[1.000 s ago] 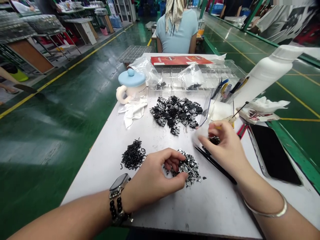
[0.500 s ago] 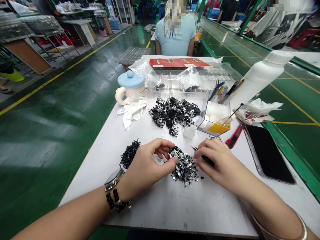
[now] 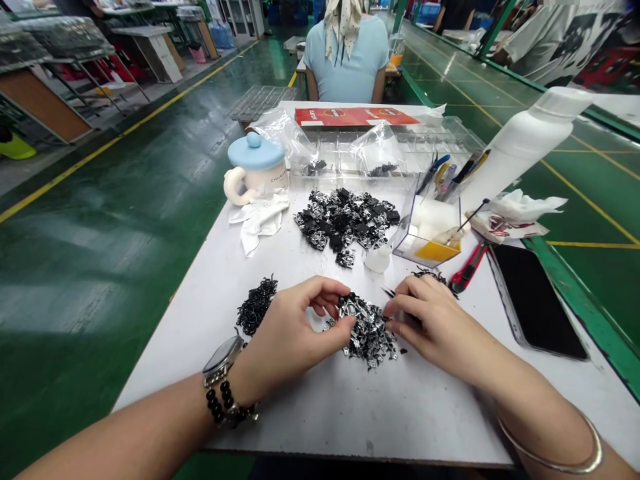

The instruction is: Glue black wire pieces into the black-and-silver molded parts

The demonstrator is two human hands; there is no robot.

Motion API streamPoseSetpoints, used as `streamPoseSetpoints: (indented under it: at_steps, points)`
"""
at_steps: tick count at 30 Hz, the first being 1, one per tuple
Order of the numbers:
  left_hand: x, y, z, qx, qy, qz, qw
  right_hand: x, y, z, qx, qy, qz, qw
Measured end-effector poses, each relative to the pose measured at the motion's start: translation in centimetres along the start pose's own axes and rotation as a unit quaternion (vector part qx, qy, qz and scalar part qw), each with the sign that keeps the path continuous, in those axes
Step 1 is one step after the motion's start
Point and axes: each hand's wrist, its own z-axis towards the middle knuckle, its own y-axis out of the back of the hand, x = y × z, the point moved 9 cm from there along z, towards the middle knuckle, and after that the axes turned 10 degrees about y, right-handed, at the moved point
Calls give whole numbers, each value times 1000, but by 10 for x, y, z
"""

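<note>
Looks like small-part handling: left hand (image 3: 300, 327) pinches a metal piece (image 3: 350, 307), can't tell right hand's (image 3: 443, 323) grip; next move probably needs steady fingertips.

Even, fairly bright indoor light, apparently from overhead; no lamp in view. Desk (image 3: 425, 417) pale and evenly lit, soft faint shadows under the hands. Floor (image 3: 125, 220) darker green, glossy, with whitish streaks of glare at left. Small glints on the metal parts (image 3: 370, 333); sheen on the clear bags. Near centre reasonably sharp. Far background softer. Wide-angle stretch toward the edges, strongest at far right; white bottle (image 3: 530, 147) leans outward.
</note>
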Motion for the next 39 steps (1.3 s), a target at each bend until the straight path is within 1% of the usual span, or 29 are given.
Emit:
streamPoseSetpoints:
  at_steps: [3,6,7,9,10,11,13,15,16,17,19,20,22,24,26,28,31,34,39]
  points:
    - [-1,-1,0,3,-8,3,1000,0,-1,2,4,-15,8,1000]
    - [-1,-1,0,8,-5,1,1000,1,3,1,4,-10,35,999]
    - [0,-2,1,11,0,-2,1000,2,6,0,-5,-6,54,999]
    - [3,-3,1,22,17,-20,999,1,17,-2,-53,-7,123,991]
    - [6,-5,1,34,28,-38,998,-1,22,-4,-90,-13,173,981]
    - [8,-7,0,52,39,-64,996,-3,27,-6,-132,-26,230,964]
    - [9,-14,-3,101,51,-140,984,-9,31,-10,-204,-58,339,916]
    - [7,-24,-7,163,57,-232,957,-11,27,-12,-244,-83,415,873]
    - [6,-28,-9,191,61,-277,940,-10,25,-12,-256,-88,433,860]
    - [5,-31,-11,213,67,-321,920,-8,24,-12,-267,-87,436,855]
    - [4,-36,-13,240,77,-402,880,-2,27,-13,-297,-70,406,861]
    - [3,-36,-13,243,80,-438,862,2,31,-14,-317,-50,379,868]
    - [3,-37,-13,244,91,-492,831,14,40,-17,-356,13,326,876]
    - [4,-39,-15,248,108,-521,809,25,47,-20,-385,75,280,876]
    - [4,-41,-17,254,121,-538,795,33,48,-22,-388,113,236,884]
    - [4,-41,-19,256,126,-544,789,38,47,-21,-373,130,205,896]
    - [5,-41,-20,257,122,-534,796,40,46,-18,-355,143,202,901]
    - [5,-40,-19,256,119,-525,803,37,45,-17,-349,138,214,902]
    - [4,-38,-15,252,106,-535,800,31,40,-14,-340,109,232,905]
